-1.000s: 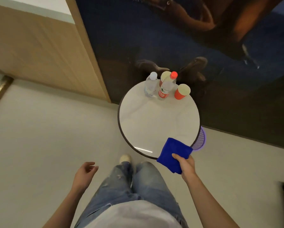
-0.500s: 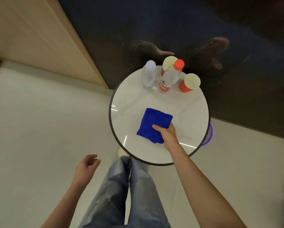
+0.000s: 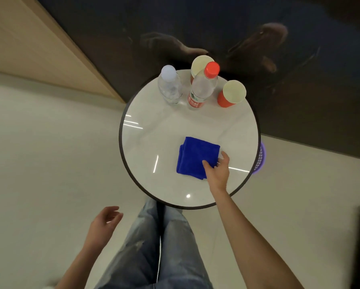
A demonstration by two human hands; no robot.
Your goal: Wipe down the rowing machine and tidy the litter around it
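Cloth (image 3: pixel 196 157), blue and folded into a thick square, lies flat on a round white table (image 3: pixel 154 132), a little right of the table's middle and toward its near edge. The right hand (image 3: pixel 217 172) reaches over the near rim to the cloth's near right corner. The thumb tip rests on the cloth and the other fingers spread loosely just beside its right edge; the grasp looks slack rather than closed, with nothing lifted. The left hand (image 3: pixel 103 224) hangs below the table's near left edge, fingers gently curled, holding nothing. At the table's far edge stand a clear bottle (image 3: pixel 168 86), a red-capped bottle (image 3: pixel 202 88) and a red cup (image 3: pixel 231 94), close together, with a second cup (image 3: pixel 202 64) just behind the red-capped bottle. A purple basket (image 3: pixel 261 159) shows from under the table's right rim. The rowing machine is not in view. The step in hand appears to be handling the cloth at the table, either setting it down or taking it up; this one view cannot settle which. If wiping comes next, the right hand needs to close on the folded corner and lift it away from the bottles. If tidying comes next, both hands are free enough to take the bottles and cups, likely to the basket.
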